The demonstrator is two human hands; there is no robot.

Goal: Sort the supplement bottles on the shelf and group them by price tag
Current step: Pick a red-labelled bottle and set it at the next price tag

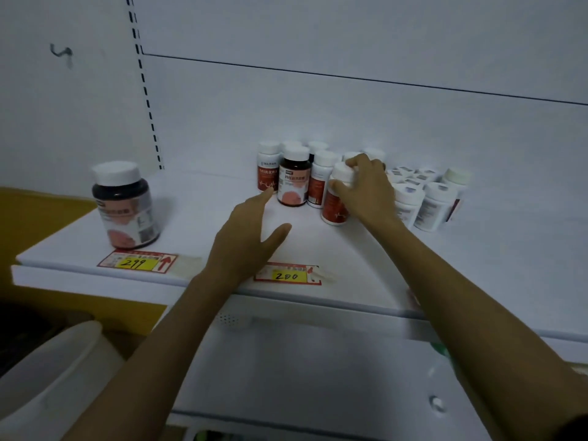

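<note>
A large dark bottle (125, 203) with a white cap stands at the shelf's left end, behind the yellow 299 price tag (136, 263). A cluster of white-capped bottles stands further back, among them a dark bottle (294, 178) and several red-labelled white ones. My right hand (366, 186) grips a tilted red-labelled bottle (334, 208) round its cap. My left hand (251, 230) hovers over the shelf with straight fingers, its fingertip close to the leftmost red-labelled bottle (266, 168). A 200 price tag (286, 275) sits on the shelf edge below it. Several white bottles (434, 202) stand on the right.
The white shelf (197, 214) has a bare stretch between the large bottle and the cluster. A slotted upright (144, 87) runs up the back wall. A translucent white tub (51, 377) sits at the lower left, with a yellow surface (41, 224) beyond it.
</note>
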